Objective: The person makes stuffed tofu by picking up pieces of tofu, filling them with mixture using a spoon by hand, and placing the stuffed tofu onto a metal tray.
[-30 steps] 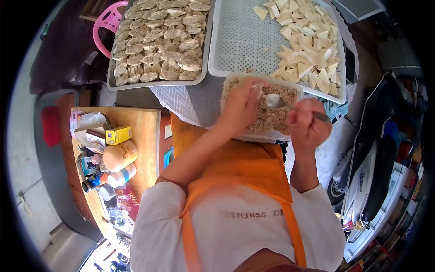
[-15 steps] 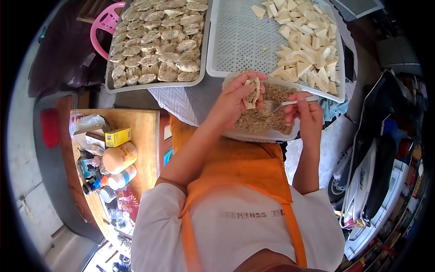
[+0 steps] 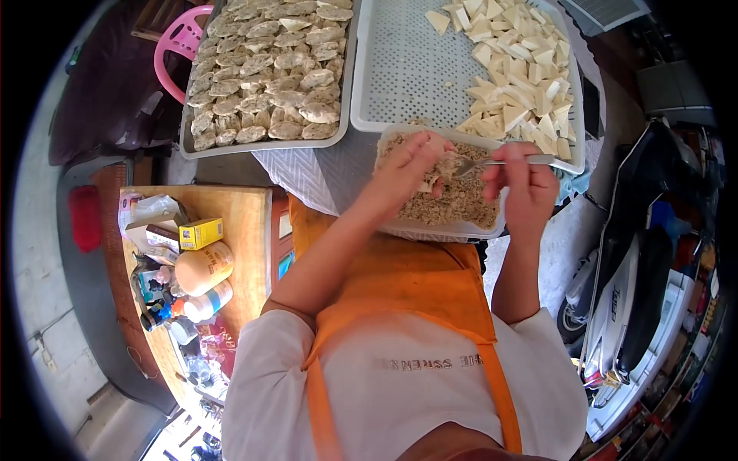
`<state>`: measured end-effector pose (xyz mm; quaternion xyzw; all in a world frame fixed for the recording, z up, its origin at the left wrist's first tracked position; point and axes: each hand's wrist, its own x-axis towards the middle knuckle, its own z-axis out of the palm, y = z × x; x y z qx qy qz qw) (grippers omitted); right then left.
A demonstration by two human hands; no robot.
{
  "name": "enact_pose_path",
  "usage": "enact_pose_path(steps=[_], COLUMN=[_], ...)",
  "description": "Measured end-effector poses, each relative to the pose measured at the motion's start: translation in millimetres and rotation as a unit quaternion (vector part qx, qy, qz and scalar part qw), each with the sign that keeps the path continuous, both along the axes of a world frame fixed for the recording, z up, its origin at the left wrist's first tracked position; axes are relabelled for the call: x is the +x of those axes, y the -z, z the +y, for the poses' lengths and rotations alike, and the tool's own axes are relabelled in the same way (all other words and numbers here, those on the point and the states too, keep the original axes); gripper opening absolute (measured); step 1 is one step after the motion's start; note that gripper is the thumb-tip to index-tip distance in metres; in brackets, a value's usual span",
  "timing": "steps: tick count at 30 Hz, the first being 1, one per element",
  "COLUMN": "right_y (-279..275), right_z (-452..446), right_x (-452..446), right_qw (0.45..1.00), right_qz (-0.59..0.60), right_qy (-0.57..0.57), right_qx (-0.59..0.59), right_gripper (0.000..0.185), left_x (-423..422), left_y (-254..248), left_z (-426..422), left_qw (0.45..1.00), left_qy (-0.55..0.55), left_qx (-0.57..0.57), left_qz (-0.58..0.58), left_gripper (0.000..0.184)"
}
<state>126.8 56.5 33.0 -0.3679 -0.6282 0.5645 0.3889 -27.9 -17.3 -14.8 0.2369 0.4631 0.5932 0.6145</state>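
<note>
Over the left part of a plastic tub of crumbly brown filling (image 3: 453,209), my left hand (image 3: 409,170) holds a pale tofu piece (image 3: 432,182) with filling on it, partly hidden by the fingers. My right hand (image 3: 523,180) grips a metal spoon (image 3: 478,164) by its handle, the bowl of the spoon close to the piece. Behind the tub, a perforated white tray (image 3: 415,77) bears pale tofu triangles (image 3: 530,73) on its right side. To the left, rows of filled pieces (image 3: 277,77) cover a metal tray (image 3: 344,115).
A wooden table (image 3: 250,230) at the left carries a yellow box (image 3: 201,233), a large jar (image 3: 204,268) and several bottles. A pink chair back (image 3: 178,48) is behind the metal tray. At the right stands a scooter (image 3: 623,307).
Since half a second ago, the left hand has turned over the piece, hiding more of it. The right hand has shifted slightly right, with the spoon now held up near the piece.
</note>
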Motion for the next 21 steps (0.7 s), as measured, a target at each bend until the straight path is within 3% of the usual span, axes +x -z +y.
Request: enact_pose_path(steps=[2, 5, 8, 10, 14, 19, 21], right_y=[-5.1, -16.6, -16.4, -21.9, -6.8, 8.9, 17.3], right_z=[-9.2, -16.0, -10.8, -7.3, 0.4, -13.3, -24.2], right_x=[-11.0, -15.7, 2.7, 11.3, 24.9, 16.0, 4.5], right_qw=[0.998, 0.977, 0.984, 0.985, 0.996, 0.994, 0.998], right_qz=[-0.046, -0.103, -0.034, -0.021, 0.023, 0.051, 0.017], right_qy=[-0.014, -0.052, -0.002, 0.094, 0.072, 0.010, -0.004], right_qx=[0.047, 0.179, 0.173, 0.140, 0.048, -0.094, -0.052], right_gripper=[0.015, 0.015, 0.018, 0.022, 0.021, 0.020, 0.020], left_x=[0.8, -0.4, -3.8, -6.0, -4.1, -1.5, -2.2], left_y=[-2.1, 6.7, 7.9, 8.5, 13.7, 23.2, 21.4], left_z=[-0.1, -1.9, -3.8, -4.4, -1.9, 1.5, 1.2], left_qw=[0.992, 0.995, 0.995, 0.998, 0.997, 0.996, 0.996], left_qy=[0.048, 0.033, 0.017, 0.024, -0.013, -0.059, -0.056], left_qx=[0.019, 0.033, 0.052, 0.058, 0.067, 0.060, 0.043], left_qz=[0.113, 0.093, 0.080, 0.026, -0.043, -0.031, -0.056], left_gripper=[0.015, 0.015, 0.016, 0.016, 0.024, 0.035, 0.038])
